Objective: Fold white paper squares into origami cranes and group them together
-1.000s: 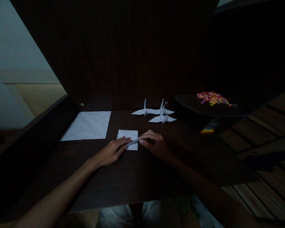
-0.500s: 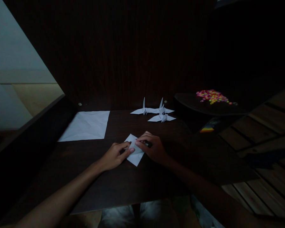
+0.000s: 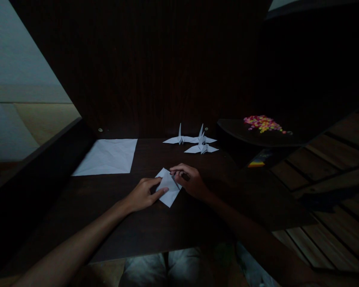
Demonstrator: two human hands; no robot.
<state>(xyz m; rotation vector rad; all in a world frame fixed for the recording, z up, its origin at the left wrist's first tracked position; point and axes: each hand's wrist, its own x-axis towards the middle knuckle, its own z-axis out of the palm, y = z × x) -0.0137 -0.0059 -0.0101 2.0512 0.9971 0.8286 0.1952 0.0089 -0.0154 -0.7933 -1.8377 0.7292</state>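
A small folded square of white paper (image 3: 169, 196) lies cornerwise on the dark table in front of me. My left hand (image 3: 145, 194) holds its left side, the thumb flat on top and the index finger near the left edge. At the upper right edge my right hand (image 3: 189, 180) has its fingers bent together, pinching a raised flap of the paper; the fingertips partly hide that flap. Behind the hands stand three white origami cranes (image 3: 202, 148) with wings spread, close together near the back panel.
A larger creased white sheet (image 3: 107, 156) lies flat at the back left. On the right, a dark rounded shelf (image 3: 233, 128) bears a heap of small pink, red and yellow pieces (image 3: 263, 123). A raised dark side board (image 3: 48, 155) borders the table's left.
My right hand has moved its fingers up and outward from the middle of the paper to its upper right edge, lifting a flap. My left hand stays on the left side.
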